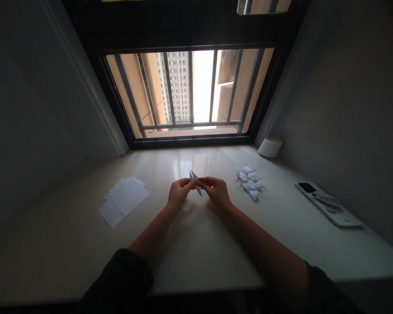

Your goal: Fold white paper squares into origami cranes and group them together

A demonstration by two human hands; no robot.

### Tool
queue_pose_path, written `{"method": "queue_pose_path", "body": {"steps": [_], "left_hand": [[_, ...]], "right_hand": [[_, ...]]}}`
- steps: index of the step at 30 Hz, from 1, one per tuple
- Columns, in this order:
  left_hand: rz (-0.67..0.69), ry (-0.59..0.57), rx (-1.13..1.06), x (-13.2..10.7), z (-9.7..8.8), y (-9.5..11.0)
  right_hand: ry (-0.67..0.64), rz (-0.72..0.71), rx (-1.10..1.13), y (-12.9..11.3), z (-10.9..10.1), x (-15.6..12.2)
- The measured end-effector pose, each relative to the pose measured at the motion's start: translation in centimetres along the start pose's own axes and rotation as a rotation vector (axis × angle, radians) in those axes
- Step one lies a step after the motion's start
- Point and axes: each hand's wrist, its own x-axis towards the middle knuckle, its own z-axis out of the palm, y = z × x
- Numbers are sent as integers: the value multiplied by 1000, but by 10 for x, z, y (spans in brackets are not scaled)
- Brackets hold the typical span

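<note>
Between my two hands, above the middle of the white sill, is a small folded paper piece [193,175] with pointed ends, one up and one down. My left hand [179,192] pinches it from the left, thumb and fingers closed. From the other side my right hand [218,190] grips it with thumb and fingertips. The fingers cover the middle of the folds. A cluster of folded paper pieces [249,179] with thin points lies to the right of my right hand. Off to the left is a loose pile of white paper sheets [126,195].
A phone [327,205] with a round attachment on its back lies at the right by the wall. Behind it, in the corner, stands a white cylinder-shaped object [270,147]. A dark-framed window [191,141] with bars rises at the sill's far edge.
</note>
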Motion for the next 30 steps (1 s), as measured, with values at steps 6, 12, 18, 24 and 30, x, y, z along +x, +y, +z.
{"method": "queue_pose_path", "body": {"steps": [6,12,18,24,30], "left_hand": [[10,51,37,2,-2,-6],[13,89,5,2,-2,-5],[-53,57,-50,1,-1,-3],[-65,59,-27,1,-1,0],[-24,57,-5,2,-2,-3]], "right_hand": [[-14,10,-10,-3,0,-2],[-34,58,-22,1,0,-2],[-121,113,-5,6,1,-2],[-154,149,83,10,2,-1],[-121,127,49,6,1,0]]}}
